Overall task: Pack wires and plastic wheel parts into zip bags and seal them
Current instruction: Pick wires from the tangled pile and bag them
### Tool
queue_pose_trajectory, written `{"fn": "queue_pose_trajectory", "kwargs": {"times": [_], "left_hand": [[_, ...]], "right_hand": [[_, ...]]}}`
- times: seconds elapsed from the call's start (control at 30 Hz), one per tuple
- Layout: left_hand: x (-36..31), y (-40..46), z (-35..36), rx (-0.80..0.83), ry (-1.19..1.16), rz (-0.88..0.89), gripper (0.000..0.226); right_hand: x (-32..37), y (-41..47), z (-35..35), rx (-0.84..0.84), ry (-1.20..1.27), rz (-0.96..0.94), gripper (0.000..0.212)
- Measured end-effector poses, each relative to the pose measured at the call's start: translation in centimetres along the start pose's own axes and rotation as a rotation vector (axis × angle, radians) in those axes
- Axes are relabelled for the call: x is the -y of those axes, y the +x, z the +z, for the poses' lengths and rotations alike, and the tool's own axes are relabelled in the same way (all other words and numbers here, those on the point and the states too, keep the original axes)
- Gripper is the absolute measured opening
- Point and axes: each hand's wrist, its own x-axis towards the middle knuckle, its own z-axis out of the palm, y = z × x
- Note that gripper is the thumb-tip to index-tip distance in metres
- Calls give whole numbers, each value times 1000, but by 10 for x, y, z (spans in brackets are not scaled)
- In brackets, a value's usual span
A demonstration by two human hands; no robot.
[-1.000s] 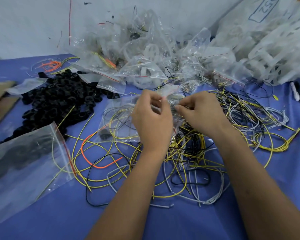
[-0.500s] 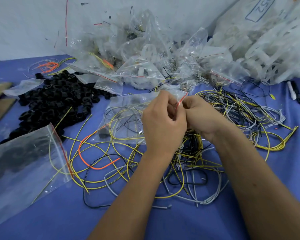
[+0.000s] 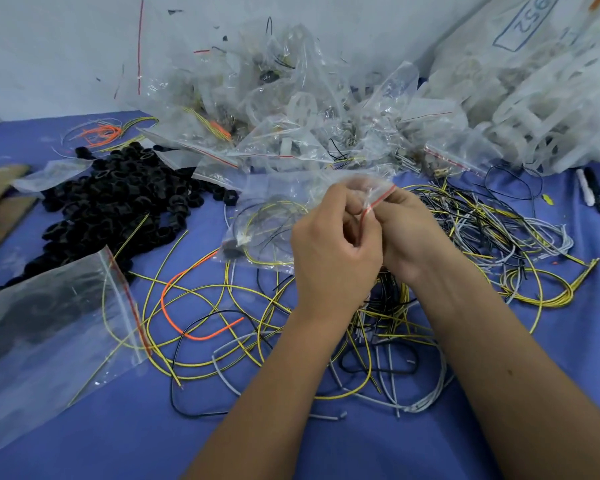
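- The left hand (image 3: 333, 251) and the right hand (image 3: 409, 233) sit together at the centre of the view, knuckles almost touching, both pinching the red-striped mouth of a small zip bag (image 3: 267, 230).
- The bag hangs out from the hands toward nine o'clock, just above the blue table (image 3: 118, 445); coiled yellow and black wire and a small dark part show through its clear wall.
- Judged from this, the step in hand is sealing: the bag looks filled and the fingers are on the zip strip (image 3: 378, 202).
- Whether the strip is closed along its length I cannot tell; the hands hide most of it.
- The next move likely calls for running the pinch along the strip, keeping wire ends out of the seal.
- Loose wires (image 3: 482, 230) spread from three round to seven o'clock.
- Black wheel parts (image 3: 118, 202) are heaped at ten o'clock, filled bags (image 3: 291, 116) at twelve.
- A larger bag (image 3: 49, 334) lies at eight o'clock.
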Motion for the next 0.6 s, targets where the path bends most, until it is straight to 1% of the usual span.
{"fn": "queue_pose_trajectory", "kwargs": {"times": [0.07, 0.17, 0.23, 0.27, 0.37, 0.4, 0.47, 0.57, 0.6], "left_hand": [[3, 0, -1, -11, 12, -17, 15], [4, 1, -1, -21, 27, -13, 17], [1, 0, 0, -20, 20, 1, 18], [0, 0, -1, -21, 10, 7, 19], [-2, 1, -2, -49, -7, 27, 18], [-4, 2, -3, -59, -8, 34, 17], [-6, 1, -2, -66, -17, 53, 19], [-9, -2, 1, -32, -43, 72, 22], [-9, -3, 1, -19, -47, 81, 22]], "right_hand": [[-1, -1, 1, 59, -13, 47, 23], [-2, -5, 5, 150, -6, 111, 28], [-1, -8, 6, 177, 12, 136, 31], [0, -9, 6, 199, 26, 150, 36], [5, -15, 11, 359, 103, 217, 66], [6, -16, 12, 400, 166, 250, 69], [6, -16, 16, 403, 301, 320, 58], [-3, -14, 17, 272, 379, 357, 58], [-4, -13, 16, 255, 406, 365, 59]]}}
